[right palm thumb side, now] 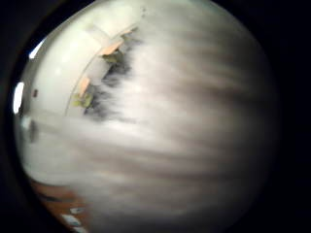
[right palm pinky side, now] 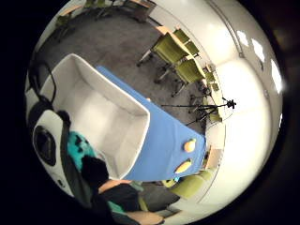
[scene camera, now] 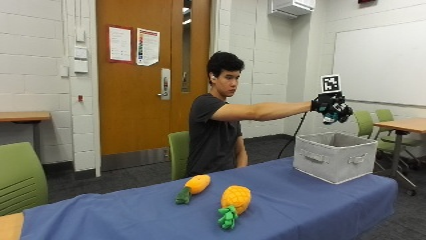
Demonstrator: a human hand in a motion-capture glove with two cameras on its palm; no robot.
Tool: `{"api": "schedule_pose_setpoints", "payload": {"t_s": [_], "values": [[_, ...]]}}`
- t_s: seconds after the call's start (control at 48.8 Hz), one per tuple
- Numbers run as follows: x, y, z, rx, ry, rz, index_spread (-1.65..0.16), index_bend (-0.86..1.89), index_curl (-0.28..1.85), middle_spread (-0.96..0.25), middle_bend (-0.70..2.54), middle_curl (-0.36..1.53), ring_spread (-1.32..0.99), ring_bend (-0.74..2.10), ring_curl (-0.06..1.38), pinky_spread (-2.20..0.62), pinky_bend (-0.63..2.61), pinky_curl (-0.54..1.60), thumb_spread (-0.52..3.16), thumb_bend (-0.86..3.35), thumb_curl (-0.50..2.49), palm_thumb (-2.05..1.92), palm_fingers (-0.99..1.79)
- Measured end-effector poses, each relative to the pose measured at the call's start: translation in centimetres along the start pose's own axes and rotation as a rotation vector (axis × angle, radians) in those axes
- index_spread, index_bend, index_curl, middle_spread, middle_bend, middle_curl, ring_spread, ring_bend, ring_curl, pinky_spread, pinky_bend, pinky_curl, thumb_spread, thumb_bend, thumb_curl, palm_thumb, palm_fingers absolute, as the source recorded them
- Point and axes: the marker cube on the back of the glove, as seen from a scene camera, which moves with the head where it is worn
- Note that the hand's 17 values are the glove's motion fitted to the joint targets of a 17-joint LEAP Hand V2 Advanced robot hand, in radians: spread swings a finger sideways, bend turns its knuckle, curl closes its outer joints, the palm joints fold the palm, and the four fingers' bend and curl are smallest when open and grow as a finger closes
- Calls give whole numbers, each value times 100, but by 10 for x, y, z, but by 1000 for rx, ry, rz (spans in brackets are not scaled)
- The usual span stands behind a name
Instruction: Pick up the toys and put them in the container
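Pineapple toy (scene camera: pixel 235 202) and carrot toy (scene camera: pixel 193 187) lie on the blue table (scene camera: pixel 313 205) while the gloved right hand (scene camera: pixel 331 107), clenched around a teal toy (right palm pinky side: pixel 79 147), hangs above the grey container (scene camera: pixel 335 156), so best let go squarely over its opening.

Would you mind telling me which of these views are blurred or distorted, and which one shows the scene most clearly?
Thumb side palm view: motion-smeared grey streaks, nothing identifiable. Little finger side palm view: round, strongly bent, yet the container and blue table read fine. Outside view: evenly lit and undistorted, showing the gloved right hand above the container.
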Motion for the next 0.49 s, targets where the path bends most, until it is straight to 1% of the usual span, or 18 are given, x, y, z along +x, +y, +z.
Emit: {"api": "schedule_pose_setpoints", "payload": {"t_s": [0.041,0.062,0.082,0.103,0.123,0.144,0.164,0.185,0.205,0.246,0.287,0.369,0.451,0.492], "values": [[4,3,6,-53,29,2,-43,12,87,-30,115,67,-35,135,53,-48,88,46,80,13,94,67,113],[8,6,9,-79,40,-14,-42,5,84,-30,110,66,-36,132,52,-48,91,46,78,8,92,62,99],[10,8,11,-100,40,-36,-41,1,82,-31,107,65,-36,133,52,-49,93,46,79,5,90,58,93],[13,11,12,-113,29,-57,-39,-7,79,-31,97,62,-37,130,51,-47,101,49,93,-2,83,44,74],[14,13,12,-120,14,-66,-38,-4,80,-30,92,61,-38,130,52,-46,104,50,96,-4,80,40,62],[14,14,12,-121,5,-57,-36,0,79,-28,83,59,-37,127,52,-43,104,51,97,-9,76,32,39],[11,14,12,-118,10,-29,-34,6,81,-25,74,57,-34,117,50,-40,103,52,97,-15,72,19,9],[4,15,13,-114,30,12,-32,10,82,-23,73,57,-33,117,53,-38,104,55,98,-14,70,15,2],[-8,16,15,-108,61,53,-30,10,80,-20,70,56,-31,110,50,-36,103,54,97,-16,67,7,-8],[-32,21,18,-98,118,90,-28,8,73,-17,66,52,-30,104,45,-32,102,50,98,-13,63,1,-7],[-37,27,17,-91,143,61,-26,9,69,-15,64,50,-30,100,40,-30,101,46,98,-10,60,-4,-6],[-4,46,6,-72,123,-35,-23,12,64,-13,60,48,-29,95,35,-26,99,42,98,-9,54,-8,-4],[47,65,-4,-43,156,-29,-22,16,62,-13,58,47,-30,93,33,-25,96,41,98,-9,49,-10,0],[53,76,-10,-40,96,-64,-21,16,61,-13,57,46,-30,92,33,-24,96,40,98,-9,46,-10,1]]}}
